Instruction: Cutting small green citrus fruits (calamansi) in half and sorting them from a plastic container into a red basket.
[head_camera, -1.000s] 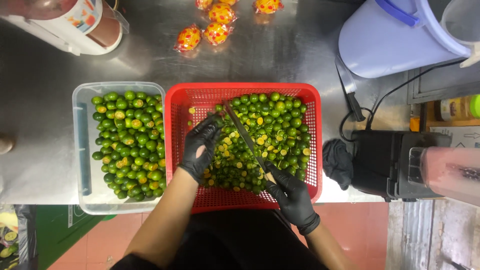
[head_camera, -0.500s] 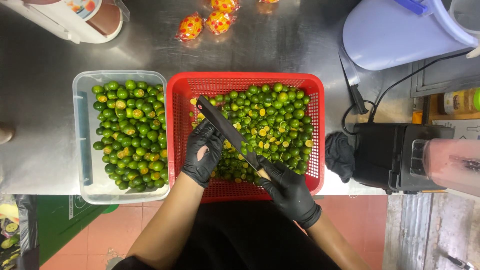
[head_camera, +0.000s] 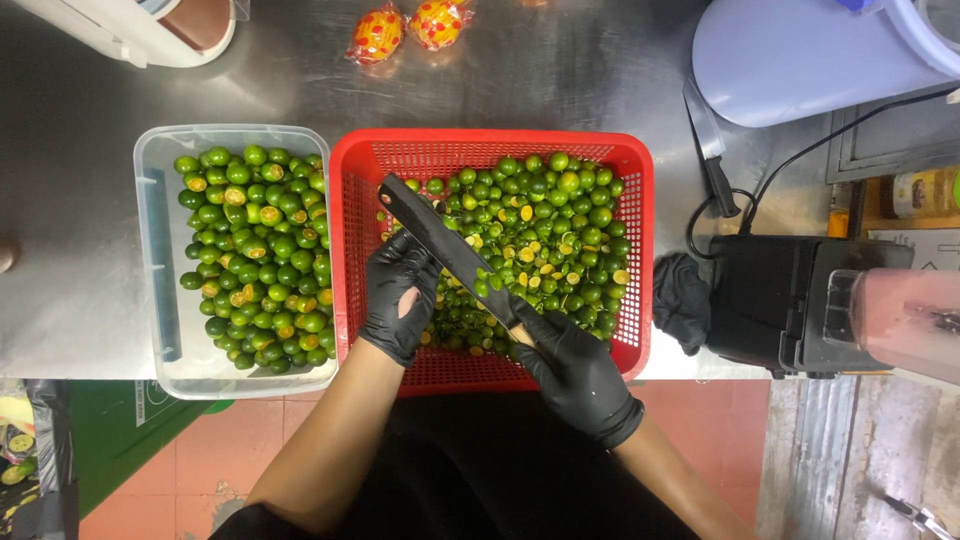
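My right hand (head_camera: 572, 372), in a black glove, has its fingers wrapped tight around the handle of a large knife (head_camera: 445, 247), at the near edge of the red basket (head_camera: 640, 300). The dark blade runs up and to the left from that grip, slanting over the small green citrus fruits (head_camera: 545, 225) in the basket, its tip close to the basket's far left corner. My left hand (head_camera: 396, 297), also gloved in black, sits just left of the blade with its fingers curled in narrowly; something pale shows in the palm, but I cannot tell what it is. Its fingertips are touching or nearly touching the flat of the blade.

The basket holds whole green fruits mixed with halved ones showing yellow flesh. Just left of it stands a clear plastic tub (head_camera: 155, 250) filled with more of the same fruit. Both rest on a steel counter (head_camera: 80, 150). To the right stands a black blender base (head_camera: 775, 300), and a black cloth (head_camera: 685, 300) lies between it and the basket.
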